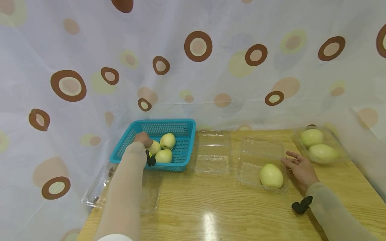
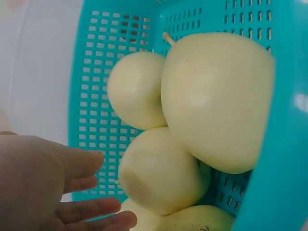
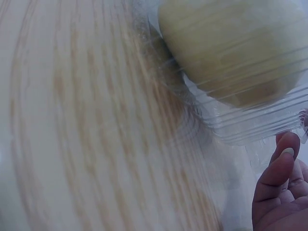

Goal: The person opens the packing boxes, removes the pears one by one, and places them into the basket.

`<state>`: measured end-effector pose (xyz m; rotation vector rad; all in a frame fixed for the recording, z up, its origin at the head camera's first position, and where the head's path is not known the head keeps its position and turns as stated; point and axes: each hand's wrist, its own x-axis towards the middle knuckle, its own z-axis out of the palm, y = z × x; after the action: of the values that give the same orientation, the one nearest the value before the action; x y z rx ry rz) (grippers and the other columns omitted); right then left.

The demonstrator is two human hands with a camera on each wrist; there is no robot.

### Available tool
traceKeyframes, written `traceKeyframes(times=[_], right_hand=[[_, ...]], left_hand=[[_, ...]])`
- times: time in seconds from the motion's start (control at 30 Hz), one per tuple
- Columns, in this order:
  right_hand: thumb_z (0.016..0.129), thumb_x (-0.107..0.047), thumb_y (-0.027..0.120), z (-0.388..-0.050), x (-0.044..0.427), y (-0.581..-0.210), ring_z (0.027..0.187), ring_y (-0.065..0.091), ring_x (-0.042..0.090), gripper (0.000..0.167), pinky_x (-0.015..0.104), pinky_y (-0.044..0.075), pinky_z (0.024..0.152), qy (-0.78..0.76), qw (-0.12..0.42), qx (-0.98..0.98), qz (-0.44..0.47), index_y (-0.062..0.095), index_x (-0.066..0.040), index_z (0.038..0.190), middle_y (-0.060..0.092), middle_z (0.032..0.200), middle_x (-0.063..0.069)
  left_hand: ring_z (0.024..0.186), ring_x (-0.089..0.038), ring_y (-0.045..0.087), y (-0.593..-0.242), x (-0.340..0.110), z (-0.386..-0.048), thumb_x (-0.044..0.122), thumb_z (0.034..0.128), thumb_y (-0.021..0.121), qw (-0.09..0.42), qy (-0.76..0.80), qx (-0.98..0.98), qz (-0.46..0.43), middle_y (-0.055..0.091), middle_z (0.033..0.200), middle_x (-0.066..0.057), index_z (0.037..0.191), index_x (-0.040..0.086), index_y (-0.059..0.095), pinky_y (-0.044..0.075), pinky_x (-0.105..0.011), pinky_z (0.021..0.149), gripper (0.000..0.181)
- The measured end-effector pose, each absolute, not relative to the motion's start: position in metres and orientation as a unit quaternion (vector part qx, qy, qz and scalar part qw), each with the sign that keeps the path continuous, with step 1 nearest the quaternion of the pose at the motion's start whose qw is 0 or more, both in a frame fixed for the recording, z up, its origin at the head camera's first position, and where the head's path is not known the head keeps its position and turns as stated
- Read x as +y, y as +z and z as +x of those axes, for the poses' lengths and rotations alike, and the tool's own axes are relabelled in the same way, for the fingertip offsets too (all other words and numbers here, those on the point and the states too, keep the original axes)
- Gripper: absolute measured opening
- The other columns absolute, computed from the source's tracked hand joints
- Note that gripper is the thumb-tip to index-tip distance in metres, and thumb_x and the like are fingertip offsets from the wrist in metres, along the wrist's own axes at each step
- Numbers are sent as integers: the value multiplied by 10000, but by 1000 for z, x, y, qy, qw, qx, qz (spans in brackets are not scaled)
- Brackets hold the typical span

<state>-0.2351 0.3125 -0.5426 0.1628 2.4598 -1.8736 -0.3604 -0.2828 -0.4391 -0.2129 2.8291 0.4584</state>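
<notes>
My left hand [image 1: 143,139] is over the left part of the blue basket [image 1: 188,147], beside several pale yellow-green fruits [image 1: 167,141]. In the left wrist view the fingers of that hand [image 2: 62,187] are extended near the fruits [image 2: 161,171] and hold nothing visible. My right hand [image 1: 301,170] is at the right side of a clear plastic box [image 1: 247,157] with one fruit [image 1: 271,176] inside. The right wrist view has the fingertips of this hand [image 3: 281,187] at the box's edge [image 3: 231,134], lightly bent; whether they touch it is unclear.
Another clear box [image 1: 339,142] at the far right holds two fruits [image 1: 322,153]. An open clear box [image 1: 213,150] stands between the basket and the one-fruit box. More clear boxes [image 1: 153,194] lie at the left, partly behind my left arm. A patterned curtain [image 1: 223,80] hangs behind the table [image 1: 187,207].
</notes>
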Motion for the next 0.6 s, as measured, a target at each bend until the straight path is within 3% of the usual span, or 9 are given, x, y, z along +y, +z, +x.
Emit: traceKeyframes(times=[0.1,0.2,0.37,0.6], right_hand=[[946,-381,601,-235,311,-543,778,606,116,794,278,539,651,-607,25,793,50,224,65,1485,614,961,-126],[947,-394,592,-236,311,-543,790,606,116,802,281,540,656,-601,27,798,46,214,59,1490,608,970,-126],[944,-403,594,-237,313,-545,810,607,92,806,272,541,666,-594,31,802,47,214,46,1495,590,956,-184],[947,-391,592,-238,312,-544,800,606,84,797,263,539,660,-602,35,797,45,212,47,1493,593,942,-200]], left_hand=[[1082,-387,568,-430,-279,-353,181,943,505,119,153,980,-49,559,1270,-257,1290,-83,543,511,-451,826,438],[1232,-425,473,-415,-269,-342,229,971,500,102,155,982,-33,474,1382,-252,1381,-68,453,457,-508,952,508],[1278,-405,433,-398,-243,-326,295,993,513,57,173,983,3,463,1409,-212,1406,-25,440,411,-515,1004,528],[1094,-291,588,-384,-187,-310,330,972,565,15,195,977,87,602,1244,-149,1382,53,495,498,-446,887,499]])
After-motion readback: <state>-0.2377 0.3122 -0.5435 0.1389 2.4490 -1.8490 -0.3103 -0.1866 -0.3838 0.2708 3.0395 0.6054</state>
